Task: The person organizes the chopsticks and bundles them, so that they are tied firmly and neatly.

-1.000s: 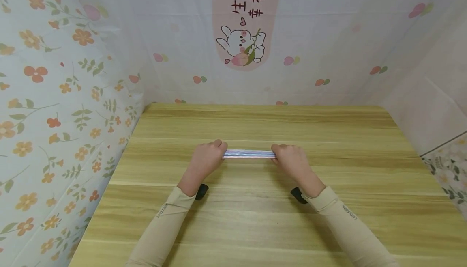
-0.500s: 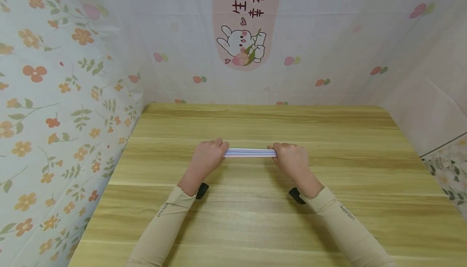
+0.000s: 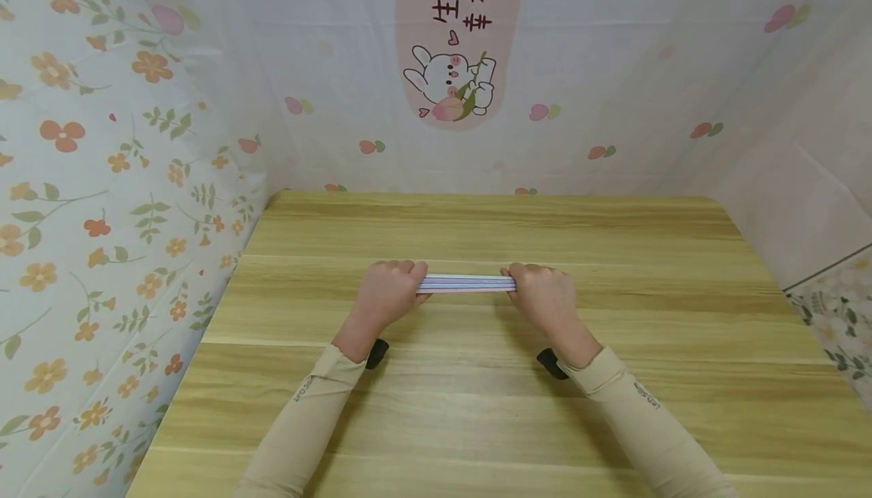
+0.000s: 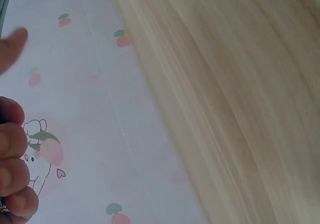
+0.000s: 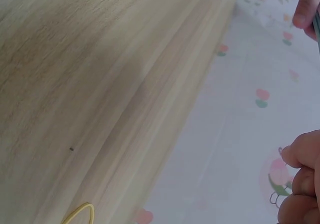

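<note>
A narrow bundle of thin, straight white, blue and lilac lengths stretches level between the two hands in the head view. Whether these are straws, pencils or something else, I cannot tell. My left hand grips its left end, with a digit showing beneath. The right end is held by my right hand, whose fingers are curled. Both ends are hidden inside the hands. In the left wrist view, the curled left fingers lie at the left edge. Curled right fingers show at the right edge of the right wrist view.
Under the hands lies a wood-grain table. A thin yellow loop shows at the bottom of the right wrist view. Behind the table hangs a white printed cloth, and a floral cloth hangs at left.
The left hand's fingers have shifted on the bundle, and a digit now shows below it. My right hand has moved very slightly left. The bundle stays nearly in place.
</note>
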A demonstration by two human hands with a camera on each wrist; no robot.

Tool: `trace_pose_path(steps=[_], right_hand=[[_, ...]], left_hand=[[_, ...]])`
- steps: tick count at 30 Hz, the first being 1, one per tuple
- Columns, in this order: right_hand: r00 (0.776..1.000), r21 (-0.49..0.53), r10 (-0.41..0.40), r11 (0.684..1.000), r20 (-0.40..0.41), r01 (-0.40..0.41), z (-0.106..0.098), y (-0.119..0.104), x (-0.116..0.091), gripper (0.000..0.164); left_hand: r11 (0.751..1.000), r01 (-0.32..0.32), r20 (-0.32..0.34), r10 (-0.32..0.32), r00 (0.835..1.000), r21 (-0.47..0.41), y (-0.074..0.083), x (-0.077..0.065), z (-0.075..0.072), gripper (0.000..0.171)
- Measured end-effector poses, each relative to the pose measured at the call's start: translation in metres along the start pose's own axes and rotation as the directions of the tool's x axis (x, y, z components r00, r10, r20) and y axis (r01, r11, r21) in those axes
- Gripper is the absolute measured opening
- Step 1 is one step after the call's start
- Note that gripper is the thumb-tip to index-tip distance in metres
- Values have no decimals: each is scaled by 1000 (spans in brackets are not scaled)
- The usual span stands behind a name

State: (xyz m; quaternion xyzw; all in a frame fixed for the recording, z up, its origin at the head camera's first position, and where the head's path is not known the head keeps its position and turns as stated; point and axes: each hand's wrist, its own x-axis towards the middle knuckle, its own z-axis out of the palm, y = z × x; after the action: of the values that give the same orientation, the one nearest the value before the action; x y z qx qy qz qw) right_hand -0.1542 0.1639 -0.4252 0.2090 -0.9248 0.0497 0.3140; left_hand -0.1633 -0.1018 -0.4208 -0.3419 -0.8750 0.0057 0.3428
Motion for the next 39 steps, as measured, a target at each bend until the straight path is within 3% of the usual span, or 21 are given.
trace_pose_path(steps=[3, 12, 22, 27, 31, 35, 37, 39], right_hand=[[1000, -3, 0, 1000, -10, 0, 0, 0, 1, 38], [996, 11, -8, 1000, -90, 9, 0, 2, 4, 34], [997, -22, 28, 999, -75, -30, -4, 2, 5, 40], [999, 18, 34, 999, -41, -34, -6, 3, 4, 46], [998, 99, 60, 993, 22, -62, -13, 8, 4, 43], [982, 207, 115, 967, 152, -146, -23, 18, 3, 26], [955, 311, 135, 925, 264, -217, -30, 24, 3, 17], [911, 423, 135, 853, 389, -307, -39, 31, 3, 23]], left_hand=[[1000, 4, -21, -4, 1000, 17, 0, 1, 1, 39], [997, 3, -75, 2, 997, 73, 1, 6, 3, 27], [998, -11, -75, 16, 997, 60, 2, 10, 2, 34], [999, 7, -60, -4, 998, 53, 3, 10, 0, 37], [998, 12, -74, -7, 997, 64, 3, 9, -1, 39], [997, 18, -111, -10, 994, 72, 0, 10, -2, 38], [997, 15, -136, -5, 991, 77, -2, 10, -3, 39], [996, 8, -163, 7, 987, 89, -3, 11, -3, 40]])
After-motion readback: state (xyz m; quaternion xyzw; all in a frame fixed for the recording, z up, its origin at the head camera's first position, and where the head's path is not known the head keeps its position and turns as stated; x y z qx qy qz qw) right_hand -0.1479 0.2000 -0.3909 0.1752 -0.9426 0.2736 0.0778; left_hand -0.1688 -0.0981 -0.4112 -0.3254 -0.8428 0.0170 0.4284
